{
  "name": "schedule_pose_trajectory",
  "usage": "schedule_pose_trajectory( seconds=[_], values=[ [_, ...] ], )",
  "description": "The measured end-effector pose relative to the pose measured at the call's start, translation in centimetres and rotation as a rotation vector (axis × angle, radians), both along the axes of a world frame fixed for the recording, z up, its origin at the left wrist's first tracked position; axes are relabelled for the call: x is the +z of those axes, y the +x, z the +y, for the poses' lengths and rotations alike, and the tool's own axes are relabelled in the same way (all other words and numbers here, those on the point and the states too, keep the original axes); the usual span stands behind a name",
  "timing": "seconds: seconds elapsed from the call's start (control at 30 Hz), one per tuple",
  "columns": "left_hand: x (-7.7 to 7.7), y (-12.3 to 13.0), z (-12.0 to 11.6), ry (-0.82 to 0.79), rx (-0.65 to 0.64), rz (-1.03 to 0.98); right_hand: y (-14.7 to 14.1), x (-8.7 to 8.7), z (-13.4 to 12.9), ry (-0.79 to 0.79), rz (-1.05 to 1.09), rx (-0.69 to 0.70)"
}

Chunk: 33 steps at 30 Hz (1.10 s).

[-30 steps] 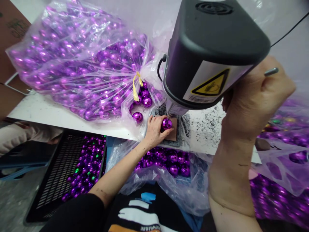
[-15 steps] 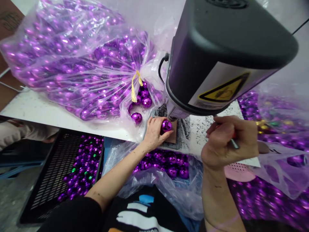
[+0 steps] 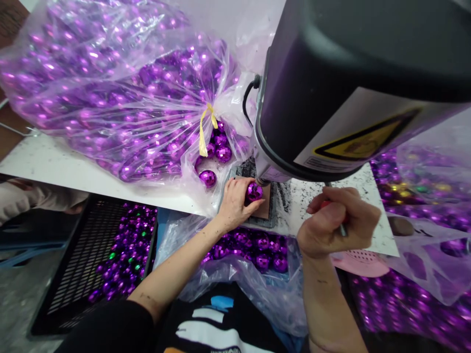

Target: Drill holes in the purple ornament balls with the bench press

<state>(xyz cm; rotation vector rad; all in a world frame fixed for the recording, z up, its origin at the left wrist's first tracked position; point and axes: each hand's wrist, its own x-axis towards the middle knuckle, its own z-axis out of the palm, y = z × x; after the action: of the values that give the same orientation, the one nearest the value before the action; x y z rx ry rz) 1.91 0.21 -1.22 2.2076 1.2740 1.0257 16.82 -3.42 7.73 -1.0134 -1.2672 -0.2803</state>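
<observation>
My left hand (image 3: 235,203) grips a shiny purple faceted ball (image 3: 254,191) between thumb and fingers, over a brown block (image 3: 262,210) on the machine's base. The ball sits right under the tip of a black drill-press-like machine (image 3: 316,88) with a yellow warning label. On the right, my right hand (image 3: 336,220) is closed around a lever with a red grip (image 3: 327,204) and a metal end. Several loose purple balls (image 3: 223,153) lie at the mouth of a tied plastic bag, left of the machine.
A large bag of purple balls (image 3: 110,93) covers the white table (image 3: 55,159) at left. Black crate (image 3: 73,274) with small beads stands lower left; another person's sleeve (image 3: 33,196) is beside it. More purple balls (image 3: 263,261) fill plastic before my body. A pink basket (image 3: 362,263) is at right.
My right hand has moved left and slightly down with the lever. The machine's head looks larger and shifted right. My left hand still holds the ball in the same place.
</observation>
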Motion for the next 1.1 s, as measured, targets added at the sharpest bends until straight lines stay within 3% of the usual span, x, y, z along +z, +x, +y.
schedule_pose_trajectory(
  seconds=[0.27,0.5,0.57,0.63,0.77,0.87,0.97,1.1],
  values=[
    [0.1,-0.1,0.0,0.008,-0.001,0.012,0.0,-0.6,0.2,0.032,-0.008,-0.010],
    [0.0,0.0,0.0,0.007,0.007,0.004,0.6,-3.6,0.1,-0.034,-0.067,0.005],
    [-0.1,0.0,-0.1,0.008,0.001,0.007,0.6,-3.4,-0.2,-0.042,-0.067,0.010],
    [-0.1,0.0,-0.1,0.004,-0.002,0.011,0.6,-1.8,-0.5,-0.047,-0.043,0.003],
    [-0.3,0.1,0.3,0.011,-0.012,0.009,1.0,4.3,0.6,-0.187,0.035,-0.106],
    [-0.2,-0.2,0.2,0.021,-0.030,-0.042,1.7,8.0,3.0,-0.252,0.135,0.016],
    [0.1,-1.4,-1.6,0.007,-0.055,-0.124,2.0,9.4,5.1,-0.260,0.183,0.065],
    [0.8,-3.2,-6.4,-0.042,-0.141,-0.068,1.8,9.3,5.9,-0.265,0.227,0.062]
  ],
)
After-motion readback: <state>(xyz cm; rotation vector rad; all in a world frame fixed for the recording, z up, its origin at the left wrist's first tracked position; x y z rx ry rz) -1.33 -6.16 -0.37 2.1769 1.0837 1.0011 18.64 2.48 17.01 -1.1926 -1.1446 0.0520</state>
